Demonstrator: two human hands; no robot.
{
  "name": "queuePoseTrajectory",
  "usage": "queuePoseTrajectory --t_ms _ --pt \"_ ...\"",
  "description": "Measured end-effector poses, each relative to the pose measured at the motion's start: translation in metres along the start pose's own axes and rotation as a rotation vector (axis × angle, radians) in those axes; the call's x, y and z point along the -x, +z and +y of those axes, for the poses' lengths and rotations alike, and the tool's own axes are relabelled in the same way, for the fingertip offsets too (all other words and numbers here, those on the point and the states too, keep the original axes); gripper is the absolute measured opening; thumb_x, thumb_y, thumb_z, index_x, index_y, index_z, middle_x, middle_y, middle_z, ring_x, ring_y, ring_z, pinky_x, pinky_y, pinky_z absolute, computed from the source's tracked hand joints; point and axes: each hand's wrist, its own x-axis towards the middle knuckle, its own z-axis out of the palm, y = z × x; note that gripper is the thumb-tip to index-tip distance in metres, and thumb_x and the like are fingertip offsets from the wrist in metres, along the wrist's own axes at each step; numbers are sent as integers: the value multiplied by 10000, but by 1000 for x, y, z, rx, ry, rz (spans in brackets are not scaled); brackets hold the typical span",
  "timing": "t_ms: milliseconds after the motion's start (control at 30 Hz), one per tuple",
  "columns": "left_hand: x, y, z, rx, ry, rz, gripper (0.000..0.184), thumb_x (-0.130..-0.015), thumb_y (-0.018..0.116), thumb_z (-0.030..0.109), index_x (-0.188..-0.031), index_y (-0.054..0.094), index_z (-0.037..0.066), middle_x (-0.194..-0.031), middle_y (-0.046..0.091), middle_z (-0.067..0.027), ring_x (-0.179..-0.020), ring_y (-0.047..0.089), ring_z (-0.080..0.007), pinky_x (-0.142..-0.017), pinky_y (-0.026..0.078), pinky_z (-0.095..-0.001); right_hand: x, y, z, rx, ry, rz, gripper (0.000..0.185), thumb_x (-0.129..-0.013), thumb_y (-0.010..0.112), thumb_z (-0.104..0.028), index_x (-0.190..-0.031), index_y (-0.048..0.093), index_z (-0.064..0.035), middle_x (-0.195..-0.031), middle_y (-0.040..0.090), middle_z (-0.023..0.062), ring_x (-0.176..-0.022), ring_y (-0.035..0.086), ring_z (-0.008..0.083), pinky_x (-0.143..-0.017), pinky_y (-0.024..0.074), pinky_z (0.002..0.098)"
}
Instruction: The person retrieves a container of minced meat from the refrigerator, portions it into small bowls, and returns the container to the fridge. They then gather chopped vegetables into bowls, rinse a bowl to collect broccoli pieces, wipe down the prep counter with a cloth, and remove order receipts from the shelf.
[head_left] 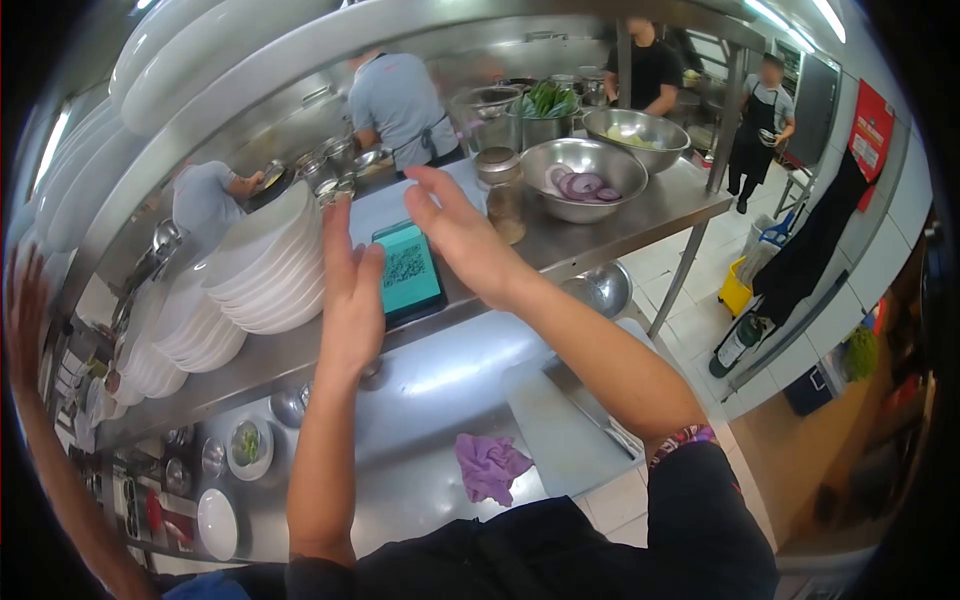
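Note:
My left hand (354, 295) is raised with its fingers stretched upward, just left of a phone (408, 268). The phone shows a QR code on a teal screen and stands at the edge of the steel shelf (560, 255). On its other side my right hand (465, 238) is held up flat, fingers extended, holding nothing. Whether either hand touches the phone I cannot tell. Stacked white bowls (265, 265) stand left of my left hand. Close to my right hand are a jar (505, 205) and a steel bowl (585, 170) with sliced red onion.
Below the shelf, a purple cloth (492, 468) and a white cutting board (565, 425) lie on the counter. Another person's arm (60, 480) reaches up at the far left. Several people work beyond the shelf. White plates (200, 50) are stacked overhead.

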Motion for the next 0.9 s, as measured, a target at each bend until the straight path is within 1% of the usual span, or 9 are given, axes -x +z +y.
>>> queuePoseTrajectory --t_ms 200,267,300,367,500,600,633,700,900 --pt "0 -3 3 19 -26 -3 600 -1002 414 237 -1530 211 39 -1595 111 -240 -1489 121 -347 -1156 242 -417 -2 -1 1 159 -89 -43 879 -937 451 -648 -1503 235 -11 -1519 242 258 -1375 345 371 -1118 301 407" --pt "1 -4 7 -23 -35 -17 606 -998 397 251 -1532 208 36 -1596 109 -244 -1492 97 -354 -1179 173 -412 -1 1 1 251 -145 -68 898 -932 443 -658 -1516 207 -19 -1559 158 277 -1465 173 381 -1166 211 412" --pt "2 -6 7 -25 -38 -10 606 -998 397 251 -1532 208 36 -1596 109 -244 -1492 97 -354 -1179 173 -412 -1 1 1 250 -145 -75 898 -932 443 -658 -1516 207 -19 -1559 158 277 -1465 173 381 -1166 211 412" --pt "1 -9 7 -39 -45 -10 619 -990 391 263 -1532 206 30 -1594 114 -252 -1494 83 -357 -1188 116 -400 -2 2 -1 280 -146 -74 903 -935 435 -657 -1525 182 -23 -1571 129 280 -1493 39 370 -1186 143 416" --pt "2 -12 6 7 -71 -6 635 -978 393 272 -1530 205 20 -1587 124 -271 -1495 76 -358 -1192 65 -383 -2 3 2 322 -156 -94 895 -940 433 -650 -1522 184 -18 -1565 153 274 -1473 155 368 -1174 191 422" --pt "2 -13 -3 110 -54 -13 642 -977 402 274 -1527 201 11 -1582 122 -283 -1492 86 -360 -1193 75 -388 4 4 -2 171 -109 6 854 -947 442 -638 -1515 219 -41 -1494 321 247 -1340 406 343 -1107 314 399" --pt "2 -12 -6 137 -51 -3 643 -976 406 270 -1526 201 9 -1581 124 -285 -1491 91 -362 -1193 79 -389 5 4 -2 181 -113 -7 854 -947 442 -638 -1515 219 -41 -1494 321 247 -1340 406 343 -1107 314 399" --pt "3 -11 -8 175 -12 7 647 -970 421 259 -1524 204 6 -1580 129 -285 -1490 99 -362 -1192 91 -388 7 3 -2 138 -5 20 818 -943 404 -668 -1540 201 -147 -1577 201 121 -1409 297 322 -1083 341 489" --pt "2 -13 -11 81 -1 -32 659 -963 431 256 -1521 198 -7 -1584 104 -286 -1492 96 -356 -1190 102 -384 14 9 -8 107 31 69 782 -947 413 -658 -1513 261 -140 -1515 283 131 -1327 376 301 -1038 394 454"
